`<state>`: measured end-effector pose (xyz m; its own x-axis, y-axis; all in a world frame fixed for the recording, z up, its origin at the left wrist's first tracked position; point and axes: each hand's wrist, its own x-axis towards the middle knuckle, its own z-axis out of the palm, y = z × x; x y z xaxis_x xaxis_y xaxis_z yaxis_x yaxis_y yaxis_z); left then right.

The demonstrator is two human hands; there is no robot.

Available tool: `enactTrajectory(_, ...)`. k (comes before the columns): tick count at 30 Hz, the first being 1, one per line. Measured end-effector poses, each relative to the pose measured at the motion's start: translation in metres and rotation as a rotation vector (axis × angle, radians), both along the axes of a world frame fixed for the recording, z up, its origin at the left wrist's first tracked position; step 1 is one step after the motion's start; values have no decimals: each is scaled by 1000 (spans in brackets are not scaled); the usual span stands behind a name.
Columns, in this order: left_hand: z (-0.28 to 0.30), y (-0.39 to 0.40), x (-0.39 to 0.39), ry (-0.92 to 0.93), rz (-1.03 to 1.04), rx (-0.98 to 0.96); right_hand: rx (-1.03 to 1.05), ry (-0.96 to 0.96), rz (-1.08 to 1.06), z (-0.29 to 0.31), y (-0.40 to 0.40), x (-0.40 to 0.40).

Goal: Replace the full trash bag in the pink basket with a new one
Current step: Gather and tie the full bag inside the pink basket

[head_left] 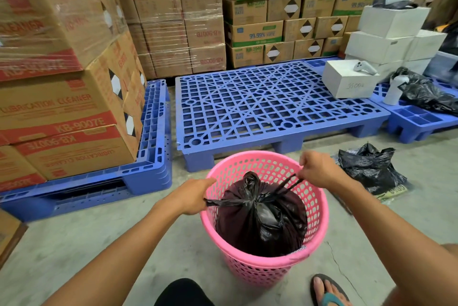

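A pink perforated basket (314,229) stands on the concrete floor just in front of me. Inside it sits a full black trash bag (260,216), its top gathered into a knot. My left hand (194,196) grips one stretched strip of the bag's top at the basket's left rim. My right hand (319,169) pulls the other strip taut above the right rim. A loose black bag (369,169) lies crumpled on the floor to the right of the basket.
A bare blue plastic pallet (270,105) lies right behind the basket. Stacked cardboard boxes (64,107) fill a pallet on the left and the back wall. White boxes (386,40), a cap, a bottle and another black bag (426,92) sit at the right. My sandalled foot (327,291) is beside the basket.
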<state>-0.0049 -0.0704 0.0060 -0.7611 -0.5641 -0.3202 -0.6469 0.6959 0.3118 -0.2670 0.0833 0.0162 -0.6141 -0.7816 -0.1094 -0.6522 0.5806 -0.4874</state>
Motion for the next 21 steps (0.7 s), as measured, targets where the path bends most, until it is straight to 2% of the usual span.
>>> enactTrajectory(1, 10, 3, -8, -1, 5, 17, -69, -91, 16, 9, -4, 4)
enactTrajectory(3, 25, 10, -27, 151, 110, 183, -188, -238, 63, 25, -8, 14)
enactTrajectory(6, 33, 26, -57, 436, 272, 446, -266, -327, 125, 34, -14, 39)
enactTrajectory(9, 30, 46, -77, 527, 267, 575, -361, -431, 171, 30, -19, 60)
enactTrajectory(12, 22, 54, -82, 533, 198, 548, -391, -434, 217, 28, -19, 69)
enactTrajectory(17, 20, 41, -75, 514, 252, 335, -421, -488, 214, 23, -18, 58)
enactTrajectory(21, 27, 36, -70, 449, 190, 279, -182, -349, 327, -2, -25, 53)
